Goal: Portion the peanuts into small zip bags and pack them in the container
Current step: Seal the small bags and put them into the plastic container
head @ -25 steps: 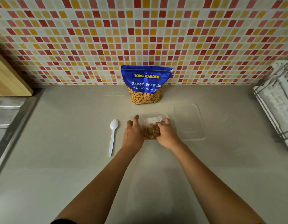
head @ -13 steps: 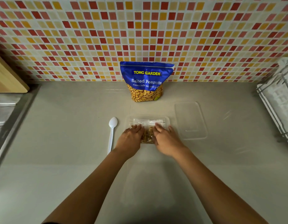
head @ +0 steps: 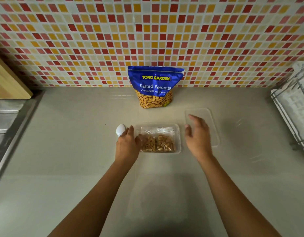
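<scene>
A clear plastic container sits mid-counter with small zip bags of peanuts lying inside it. My left hand rests at the container's left edge, fingers loose, partly over a white plastic spoon. My right hand hovers open to the right of the container, above the near part of the clear lid that lies flat on the counter. A blue bag of salted peanuts stands upright against the tiled wall behind the container.
A white dish rack stands at the right edge. A wooden board leans at the far left above a steel sink rim. The beige counter stretches toward me.
Both hands have come off the zip bags in the container. The left moved left to the container's edge; the right swung right over the lid. The camera tilted slightly.
</scene>
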Available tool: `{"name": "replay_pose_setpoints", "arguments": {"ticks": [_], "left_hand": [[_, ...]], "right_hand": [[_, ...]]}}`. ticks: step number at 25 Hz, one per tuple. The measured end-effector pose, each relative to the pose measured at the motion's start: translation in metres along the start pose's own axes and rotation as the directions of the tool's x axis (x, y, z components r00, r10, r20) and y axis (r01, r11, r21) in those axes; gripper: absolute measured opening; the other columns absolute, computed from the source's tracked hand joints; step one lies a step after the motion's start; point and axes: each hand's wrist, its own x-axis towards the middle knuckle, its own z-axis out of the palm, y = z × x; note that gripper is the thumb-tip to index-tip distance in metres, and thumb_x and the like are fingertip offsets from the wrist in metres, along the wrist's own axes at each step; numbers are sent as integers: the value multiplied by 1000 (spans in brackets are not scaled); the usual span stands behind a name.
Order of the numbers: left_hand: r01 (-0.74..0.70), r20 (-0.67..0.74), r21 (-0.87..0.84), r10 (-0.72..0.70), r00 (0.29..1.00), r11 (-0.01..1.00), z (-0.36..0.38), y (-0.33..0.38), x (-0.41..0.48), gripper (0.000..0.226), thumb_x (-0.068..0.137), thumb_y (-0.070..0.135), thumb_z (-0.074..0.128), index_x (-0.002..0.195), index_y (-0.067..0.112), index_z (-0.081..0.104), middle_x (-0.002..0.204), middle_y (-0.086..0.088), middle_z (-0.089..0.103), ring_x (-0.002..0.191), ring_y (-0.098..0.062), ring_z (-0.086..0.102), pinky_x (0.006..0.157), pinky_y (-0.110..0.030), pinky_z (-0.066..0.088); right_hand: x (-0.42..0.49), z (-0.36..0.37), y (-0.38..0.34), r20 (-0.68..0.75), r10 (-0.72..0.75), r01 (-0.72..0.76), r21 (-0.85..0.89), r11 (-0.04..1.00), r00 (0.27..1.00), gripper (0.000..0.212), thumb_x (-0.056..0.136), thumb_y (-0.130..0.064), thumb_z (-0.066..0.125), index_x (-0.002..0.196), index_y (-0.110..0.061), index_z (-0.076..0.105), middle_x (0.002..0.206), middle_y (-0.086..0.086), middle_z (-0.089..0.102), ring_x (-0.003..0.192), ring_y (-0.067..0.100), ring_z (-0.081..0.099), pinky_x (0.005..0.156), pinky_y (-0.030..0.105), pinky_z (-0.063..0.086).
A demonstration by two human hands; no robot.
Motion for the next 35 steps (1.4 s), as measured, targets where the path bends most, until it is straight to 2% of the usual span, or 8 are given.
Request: {"name": "replay_pose_setpoints", "arguments": {"ticks": [4,9,17,21,25,29,33,35], "left_hand": [[132,91,-76,-125,988,988,2,-3,-3,41,88,8,49,129,7,45,112,-22,61,99,-38,57,79,-37,48],[133,63,-91,-128,990,987,11,-6,-4,46,86,1,47,132,6,45,113,-22,64,102,-39,57,86,-41,50],[148,98,-114,-137,986,982,3,-4,-7,51,90,18,51,139,10,37,118,-22,60,102,-39,57,85,-39,47],[90,-62,-265,-110,992,960,-17,9,-8,55,94,39,46,141,11,37,126,-15,60,111,-28,60,88,-29,46],[104,85,-742,-61,995,663,-26,27,-7,46,94,37,47,137,18,44,118,-1,64,100,-16,66,90,-29,52],[121,5,-528,-140,990,841,-20,27,-11,44,94,20,50,137,13,45,110,-1,63,94,-18,62,71,-3,43],[151,-26,-271,-164,986,951,-4,13,-6,43,96,20,46,135,3,44,135,-18,52,123,-34,48,103,-35,37],[158,-9,-251,-165,986,955,9,5,0,30,96,15,41,119,0,54,115,-24,60,103,-37,55,85,-38,44]], "right_hand": [[9,-9,39,184,562,-502,-289,815,806,82,82,-34,65,144,-9,18,150,28,17,138,42,19,112,45,22],[1,-9,47,116,598,-553,-273,787,793,100,63,-38,83,139,-11,24,138,24,31,127,42,34,104,47,32],[6,-23,45,-364,511,-146,688,711,779,27,83,-8,65,109,-14,58,83,-10,65,75,-3,61,84,32,51],[16,-50,15,-178,429,-65,867,494,886,12,91,-9,56,98,-18,60,70,-12,69,58,-3,55,57,11,44],[5,-23,-9,108,383,-305,810,501,917,30,87,-7,61,115,1,59,68,-11,66,56,-5,55,57,8,44],[-12,14,-13,159,423,-411,675,613,892,37,92,-19,55,127,-6,55,118,9,64,101,10,62,95,25,46],[-14,33,-20,113,409,-418,403,814,906,37,98,-17,40,131,-1,50,135,15,52,126,24,49,104,23,32],[-14,38,-18,148,402,-429,317,846,903,39,99,-16,37,134,0,46,139,18,48,129,27,45,104,21,28]]}}
